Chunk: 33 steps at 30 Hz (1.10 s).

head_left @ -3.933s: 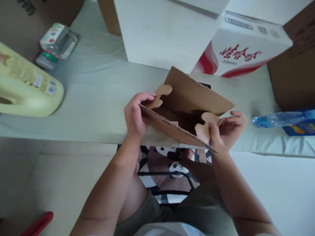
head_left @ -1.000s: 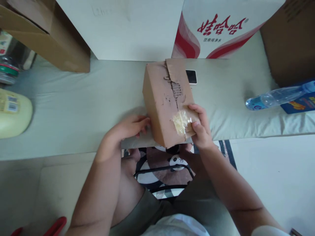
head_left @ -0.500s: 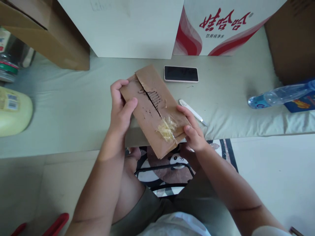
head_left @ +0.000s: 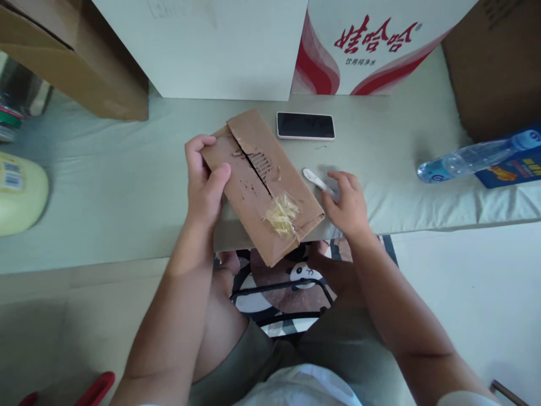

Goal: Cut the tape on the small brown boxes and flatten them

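A flat brown cardboard box (head_left: 249, 186) lies tilted over the front edge of the covered surface. It has a dark slit along its seam, a torn ribbed patch and a clump of yellowish tape near its lower end. My left hand (head_left: 205, 180) is closed on the box's upper left side, thumb on top. My right hand (head_left: 349, 206) is off the box, just over a white utility knife (head_left: 315, 178). Its thumb and fingers are apart on either side of the knife, hiding the blade end; whether they press on it is hard to see.
A phone (head_left: 305, 126) lies behind the box. Large white cartons (head_left: 220, 62) stand at the back, with a brown carton (head_left: 114, 73) to the left. A plastic bottle (head_left: 469, 158) rests on a blue packet (head_left: 507, 173) at right. A yellowish jug (head_left: 25, 194) is far left.
My right hand has let go of the box's lower right corner and moved right and slightly up to the utility knife. My left hand still holds the box. The view has shifted a little.
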Available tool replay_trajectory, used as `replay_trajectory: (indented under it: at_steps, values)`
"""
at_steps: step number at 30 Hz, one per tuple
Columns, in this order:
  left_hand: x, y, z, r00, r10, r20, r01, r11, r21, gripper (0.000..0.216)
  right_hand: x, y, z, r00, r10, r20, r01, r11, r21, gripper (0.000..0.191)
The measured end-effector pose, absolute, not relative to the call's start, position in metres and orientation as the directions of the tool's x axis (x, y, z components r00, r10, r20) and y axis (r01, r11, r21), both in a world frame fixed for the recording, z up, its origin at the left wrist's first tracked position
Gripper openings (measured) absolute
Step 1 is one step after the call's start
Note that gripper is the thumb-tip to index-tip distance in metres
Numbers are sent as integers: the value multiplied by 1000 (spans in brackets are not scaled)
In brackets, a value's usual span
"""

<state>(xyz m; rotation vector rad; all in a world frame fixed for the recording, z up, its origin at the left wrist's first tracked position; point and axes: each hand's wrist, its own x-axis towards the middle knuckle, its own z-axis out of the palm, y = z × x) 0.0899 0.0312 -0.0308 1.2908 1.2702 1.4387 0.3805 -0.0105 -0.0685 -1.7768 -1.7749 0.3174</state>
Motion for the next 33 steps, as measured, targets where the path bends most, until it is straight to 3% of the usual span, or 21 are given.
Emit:
replay_trajectory:
  at_steps: [3, 5, 7, 9, 11, 13, 15, 18, 23, 29, 33]
  values:
    - [91, 31, -31, -178, 970, 167, 73, -156, 985, 53, 384, -10, -73, 66, 990, 124, 926, -15, -378, 50]
    - [92, 31, -31, -189, 969, 157, 81, -144, 986, 53, 382, -9, -73, 68, 995, 76, 947, -41, -319, 49]
    - [93, 31, -32, -196, 969, 150, 99, -132, 986, 53, 382, -7, -72, 89, 993, 79, 939, -57, -338, 47]
    - [93, 32, -33, -200, 968, 152, 106, -133, 985, 52, 384, -3, -70, 146, 980, 137, 871, -62, -487, 43]
    - [93, 32, -34, -188, 967, 172, 80, -160, 984, 50, 388, 1, -68, 227, 956, 184, 659, -12, -752, 40]
    - [92, 32, -35, -160, 964, 213, 20, -213, 977, 47, 391, 3, -64, 260, 952, 159, 289, 80, -954, 39]
    - [92, 32, -35, -132, 959, 250, -41, -257, 965, 44, 393, 3, -58, 207, 971, 116, -45, 128, -991, 37]
    - [92, 31, -34, -130, 958, 257, -64, -267, 962, 44, 391, 1, -51, 113, 990, 86, -250, 112, -962, 34]
    - [92, 32, -35, -130, 966, 222, 5, -224, 975, 50, 389, -3, -49, 66, 994, 93, -286, 108, -952, 29]
    - [92, 34, -36, -123, 947, 297, -85, -308, 948, 47, 388, -3, -53, 53, 990, 132, -202, 140, -969, 31]
    - [93, 33, -35, -110, 958, 265, -65, -273, 960, 45, 388, -5, -50, 101, 988, 120, -206, 139, -969, 32]
